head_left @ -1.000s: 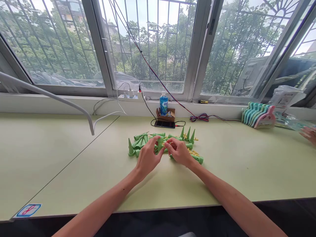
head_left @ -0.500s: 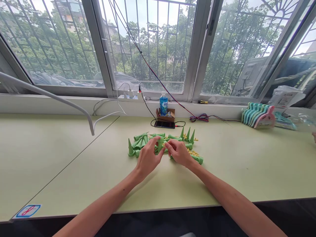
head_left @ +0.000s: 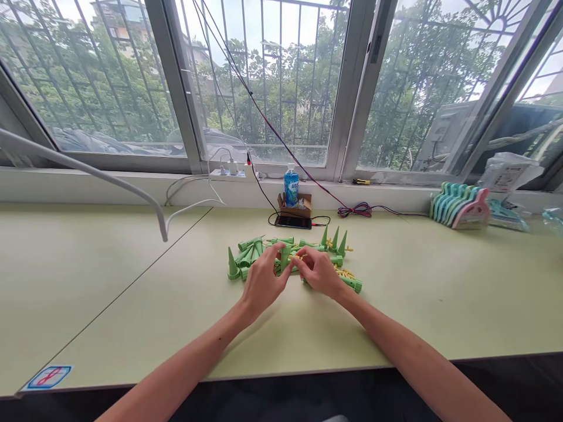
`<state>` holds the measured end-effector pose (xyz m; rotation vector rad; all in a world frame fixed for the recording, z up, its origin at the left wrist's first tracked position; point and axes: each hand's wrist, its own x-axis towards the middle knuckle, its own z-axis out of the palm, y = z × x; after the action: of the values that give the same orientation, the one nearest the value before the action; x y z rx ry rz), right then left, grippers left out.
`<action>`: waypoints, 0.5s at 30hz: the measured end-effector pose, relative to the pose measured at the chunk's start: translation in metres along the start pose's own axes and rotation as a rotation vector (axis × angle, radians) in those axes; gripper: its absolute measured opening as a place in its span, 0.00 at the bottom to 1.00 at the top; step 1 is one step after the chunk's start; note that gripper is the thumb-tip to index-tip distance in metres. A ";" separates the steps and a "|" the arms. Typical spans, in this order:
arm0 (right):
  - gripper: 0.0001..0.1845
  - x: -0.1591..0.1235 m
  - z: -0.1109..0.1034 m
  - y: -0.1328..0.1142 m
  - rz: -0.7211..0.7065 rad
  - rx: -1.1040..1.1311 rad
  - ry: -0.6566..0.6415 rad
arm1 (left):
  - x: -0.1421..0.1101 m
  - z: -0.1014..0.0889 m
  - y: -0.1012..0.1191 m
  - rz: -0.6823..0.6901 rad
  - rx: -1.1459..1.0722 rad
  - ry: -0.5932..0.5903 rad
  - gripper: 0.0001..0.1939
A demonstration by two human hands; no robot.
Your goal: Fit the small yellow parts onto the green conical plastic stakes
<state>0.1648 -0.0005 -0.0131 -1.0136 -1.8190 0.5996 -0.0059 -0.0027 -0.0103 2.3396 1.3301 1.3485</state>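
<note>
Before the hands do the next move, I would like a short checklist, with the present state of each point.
1. Left hand grips a green cone: ok.
2. Right hand pinches a yellow stick beside that cone: ok.
3. Stick fully seated in the cone: cannot tell; fingers hide the joint.
4. More yellow sticks lie near the right hand: ok.
5. All other green pieces stand upright: not ok; many lie on their sides.
6. Phone lies apart from both hands: ok.
</note>
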 end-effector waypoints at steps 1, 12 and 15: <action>0.14 0.000 0.000 0.000 0.002 0.002 -0.002 | 0.000 0.000 0.000 0.004 0.005 0.003 0.15; 0.14 0.000 0.000 0.002 0.018 -0.001 0.001 | 0.000 0.000 -0.001 0.013 -0.001 0.012 0.15; 0.13 0.000 0.000 0.002 0.016 0.001 -0.012 | 0.000 0.000 -0.001 0.012 0.001 0.011 0.15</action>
<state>0.1655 0.0009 -0.0147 -1.0265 -1.8219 0.6176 -0.0062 -0.0016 -0.0108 2.3481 1.3221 1.3665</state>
